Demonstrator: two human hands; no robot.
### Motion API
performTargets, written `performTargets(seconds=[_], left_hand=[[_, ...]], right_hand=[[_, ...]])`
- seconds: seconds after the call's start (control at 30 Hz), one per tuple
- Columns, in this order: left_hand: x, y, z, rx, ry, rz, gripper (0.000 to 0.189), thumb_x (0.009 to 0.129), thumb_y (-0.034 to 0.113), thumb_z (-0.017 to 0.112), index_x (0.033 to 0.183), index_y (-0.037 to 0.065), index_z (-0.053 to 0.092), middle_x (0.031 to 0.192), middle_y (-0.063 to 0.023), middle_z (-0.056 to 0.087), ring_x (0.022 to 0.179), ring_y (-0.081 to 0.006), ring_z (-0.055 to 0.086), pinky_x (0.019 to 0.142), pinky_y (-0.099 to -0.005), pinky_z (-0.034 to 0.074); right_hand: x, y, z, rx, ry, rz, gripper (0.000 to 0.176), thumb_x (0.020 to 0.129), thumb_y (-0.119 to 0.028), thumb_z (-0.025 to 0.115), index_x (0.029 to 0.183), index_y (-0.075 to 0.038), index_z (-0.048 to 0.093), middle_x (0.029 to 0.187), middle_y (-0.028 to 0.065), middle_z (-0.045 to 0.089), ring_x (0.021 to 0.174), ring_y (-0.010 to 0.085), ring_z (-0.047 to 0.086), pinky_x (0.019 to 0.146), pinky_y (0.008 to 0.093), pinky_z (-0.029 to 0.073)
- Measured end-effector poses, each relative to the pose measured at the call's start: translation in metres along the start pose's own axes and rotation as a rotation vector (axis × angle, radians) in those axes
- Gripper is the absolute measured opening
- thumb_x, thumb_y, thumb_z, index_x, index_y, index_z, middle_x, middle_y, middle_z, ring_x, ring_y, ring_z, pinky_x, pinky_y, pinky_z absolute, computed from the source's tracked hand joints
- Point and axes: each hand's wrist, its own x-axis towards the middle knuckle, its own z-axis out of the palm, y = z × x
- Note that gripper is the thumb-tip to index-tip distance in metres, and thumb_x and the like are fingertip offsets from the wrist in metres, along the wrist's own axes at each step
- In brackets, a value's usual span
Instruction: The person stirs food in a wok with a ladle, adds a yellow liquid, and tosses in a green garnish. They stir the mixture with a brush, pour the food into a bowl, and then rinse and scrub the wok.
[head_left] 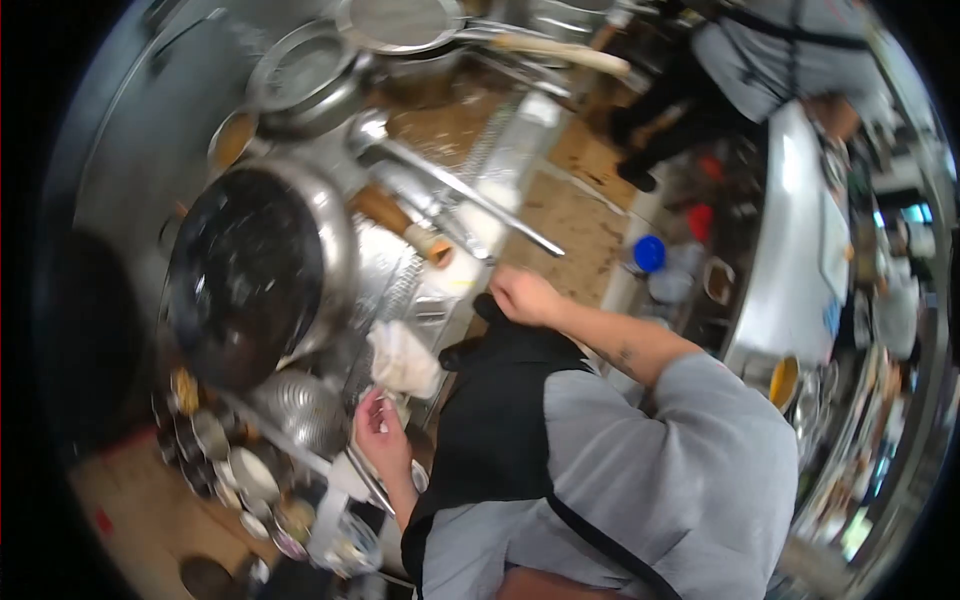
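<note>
My right hand [526, 296] is a loose fist beside my black apron [495, 430]. Whatever its fingers may hold is hidden. The nearest things to it are the long steel handle of a ladle [470, 190] and a thick wooden handle [400, 225] lying across the metal worktop. My left hand [382, 430] is half curled, palm showing, with its fingers apart and no object visible in them. Just past its fingertips hangs a white cloth [403, 360] at the worktop's edge. A large dark wok [250, 275], wet inside, sits on the stove in front of me.
Round mesh strainers [400, 22] rest on pots at the top. Several small containers [250, 475] crowd the lower left. A co-worker [780, 60] stands at the upper right by a steel counter [785, 200]. Brown mats [565, 240] cover the floor.
</note>
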Motion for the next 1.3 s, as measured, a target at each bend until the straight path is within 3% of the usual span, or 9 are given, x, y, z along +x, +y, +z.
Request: performTargets(seconds=[0.07, 0.2, 0.3, 0.47, 0.67, 0.93, 1.07, 1.17, 1.3], left_hand=[[-0.025, 0.001, -0.002, 0.006, 0.114, -0.033, 0.021, 0.095, 0.008, 0.062, 0.115, 0.003, 0.064, 0.098, -0.0028, 0.065, 0.083, -0.0091, 0.058, 0.075, -0.0236, 0.047], [-0.077, -0.003, 0.005, -0.076, 0.317, -0.187, 0.019, 0.094, 0.005, 0.062, 0.112, 0.002, 0.066, 0.096, -0.0054, 0.069, 0.083, -0.0102, 0.062, 0.076, -0.0247, 0.051], [-0.127, -0.015, 0.013, -0.016, 0.471, -0.389, 0.02, 0.092, 0.009, 0.066, 0.109, 0.0, 0.067, 0.092, -0.0099, 0.071, 0.083, -0.0145, 0.067, 0.076, -0.0286, 0.054], [-0.219, -0.025, 0.043, 0.004, 0.68, -0.741, 0.017, 0.093, 0.009, 0.064, 0.108, 0.002, 0.065, 0.092, -0.0091, 0.069, 0.083, -0.0137, 0.066, 0.076, -0.0285, 0.053], [-0.361, -0.114, 0.125, -0.001, 0.765, -1.14, 0.033, 0.087, 0.028, 0.069, 0.108, 0.003, 0.067, 0.099, -0.0141, 0.072, 0.089, -0.0278, 0.071, 0.08, -0.038, 0.055], [-0.484, -0.2, 0.238, -0.396, 0.92, -1.428, 0.036, 0.081, 0.034, 0.071, 0.101, 0.004, 0.071, 0.094, -0.0176, 0.072, 0.086, -0.0339, 0.07, 0.079, -0.0392, 0.055], [-0.499, -0.222, 0.211, -0.886, 1.058, -1.366, 0.038, 0.081, 0.037, 0.072, 0.101, 0.005, 0.072, 0.087, -0.0177, 0.072, 0.066, -0.0342, 0.065, 0.067, -0.0392, 0.054], [-0.536, -0.3, 0.2, -0.655, 1.005, -1.357, 0.042, 0.08, 0.038, 0.072, 0.107, 0.006, 0.071, 0.094, -0.0197, 0.072, 0.083, -0.0331, 0.069, 0.077, -0.0418, 0.054], [-0.579, -0.338, 0.121, -0.708, 1.354, -1.266, 0.046, 0.082, 0.037, 0.072, 0.112, 0.002, 0.067, 0.101, -0.018, 0.071, 0.089, -0.0296, 0.069, 0.081, -0.0404, 0.054]], right_hand=[[-0.017, -0.003, 0.027, 0.056, -0.292, 0.048, 0.016, 0.085, -0.016, 0.058, 0.092, -0.003, 0.063, 0.096, 0.0202, 0.064, 0.093, 0.0403, 0.063, 0.083, 0.0483, 0.051], [0.041, 0.042, 0.088, -0.362, -0.693, 0.174, 0.047, 0.082, -0.026, 0.065, 0.122, 0.0, 0.06, 0.123, 0.0229, 0.062, 0.114, 0.0391, 0.06, 0.1, 0.0446, 0.048], [0.072, 0.089, 0.123, -0.366, -0.466, 0.077, 0.058, 0.082, -0.026, 0.065, 0.131, 0.004, 0.054, 0.123, 0.0257, 0.062, 0.113, 0.0389, 0.061, 0.099, 0.0449, 0.048], [0.111, 0.14, 0.139, -0.538, -0.701, 0.184, 0.06, 0.082, -0.026, 0.065, 0.132, 0.005, 0.053, 0.125, 0.0263, 0.061, 0.115, 0.0383, 0.06, 0.1, 0.0433, 0.047], [0.105, 0.14, 0.163, -0.653, -0.841, 0.166, 0.061, 0.082, -0.027, 0.066, 0.132, 0.006, 0.053, 0.127, 0.0269, 0.06, 0.118, 0.0376, 0.059, 0.102, 0.0412, 0.046], [0.042, 0.027, 0.248, -0.684, -1.119, -0.112, 0.063, 0.083, -0.027, 0.067, 0.133, 0.007, 0.053, 0.13, 0.0278, 0.059, 0.121, 0.0368, 0.057, 0.104, 0.0385, 0.045], [-0.025, -0.076, 0.323, -0.657, -1.199, -0.259, 0.064, 0.083, -0.028, 0.067, 0.134, 0.008, 0.053, 0.131, 0.0282, 0.058, 0.123, 0.0363, 0.057, 0.104, 0.0372, 0.044], [-0.08, -0.16, 0.377, -0.65, -1.256, -0.344, 0.065, 0.083, -0.028, 0.067, 0.134, 0.009, 0.053, 0.132, 0.0285, 0.058, 0.125, 0.036, 0.056, 0.105, 0.0362, 0.043], [-0.132, -0.244, 0.446, -0.624, -1.388, -0.568, 0.06, 0.083, -0.028, 0.068, 0.131, 0.006, 0.057, 0.129, 0.0269, 0.06, 0.121, 0.0352, 0.059, 0.102, 0.0371, 0.045]])
